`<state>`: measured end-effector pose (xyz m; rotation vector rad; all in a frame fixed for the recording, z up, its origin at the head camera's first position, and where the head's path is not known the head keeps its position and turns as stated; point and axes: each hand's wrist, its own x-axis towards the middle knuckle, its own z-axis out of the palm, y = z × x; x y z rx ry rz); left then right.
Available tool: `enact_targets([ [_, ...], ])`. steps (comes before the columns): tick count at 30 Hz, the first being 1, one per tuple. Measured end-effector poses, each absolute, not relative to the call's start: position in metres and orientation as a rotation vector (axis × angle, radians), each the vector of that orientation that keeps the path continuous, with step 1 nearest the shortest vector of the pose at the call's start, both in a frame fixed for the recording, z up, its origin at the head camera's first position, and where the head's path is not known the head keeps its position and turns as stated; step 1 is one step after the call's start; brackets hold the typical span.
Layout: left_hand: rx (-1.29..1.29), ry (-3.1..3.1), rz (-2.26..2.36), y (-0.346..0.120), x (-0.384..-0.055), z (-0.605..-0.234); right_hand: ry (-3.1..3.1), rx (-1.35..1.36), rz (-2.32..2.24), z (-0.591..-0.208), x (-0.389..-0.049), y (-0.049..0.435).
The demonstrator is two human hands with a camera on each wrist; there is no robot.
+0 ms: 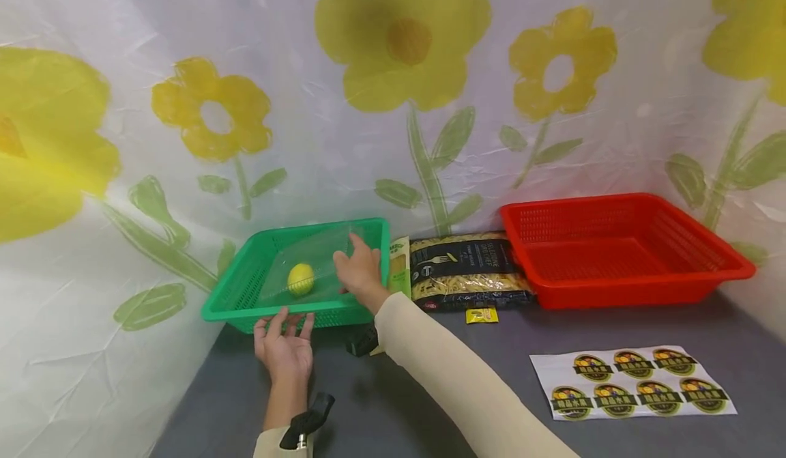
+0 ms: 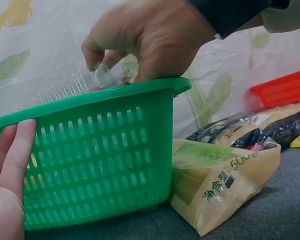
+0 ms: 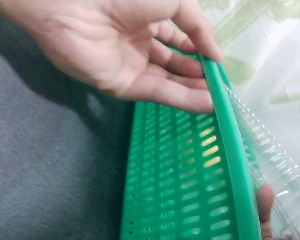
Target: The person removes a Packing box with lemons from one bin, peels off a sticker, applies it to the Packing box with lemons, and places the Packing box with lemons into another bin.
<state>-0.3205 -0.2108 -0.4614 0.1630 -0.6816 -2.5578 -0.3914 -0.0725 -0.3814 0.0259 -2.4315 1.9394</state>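
Observation:
A green basket [image 1: 245,308] stands at the left with a round yellow fruit [image 1: 301,279] in it. Over and around the fruit lies a clear ridged plastic container [image 1: 334,243], its ridges showing above the rim in the left wrist view. My right hand [image 1: 359,270] reaches over the basket's right end, and its fingers [image 2: 95,57] pinch the container's edge. At the front rim is my left hand [image 1: 285,349], palm up. The right wrist view shows its thumb on the rim and its fingers [image 3: 185,97] against the wall beneath, holding the basket.
Right of the basket lie a bag of pasta [image 1: 473,274], a smaller pale packet [image 2: 225,180] marked 500g and a small yellow sachet [image 1: 482,315]. A red basket [image 1: 638,287] stands at the back right. A sheet of round stickers [image 1: 632,383] lies in front of it.

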Motion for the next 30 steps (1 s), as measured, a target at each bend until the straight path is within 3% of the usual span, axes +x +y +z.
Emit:
enact_targets([
  [15,0.237,-0.623,-2.616,-0.214,-0.325,-0.457,-2.072,0.117,1.941,-0.352,-0.361,-0.047],
  [30,0.279,-0.748,-2.652,-0.193,-0.331,-0.457,-1.832,-0.008,2.113,-0.341,-0.329,0.052],
])
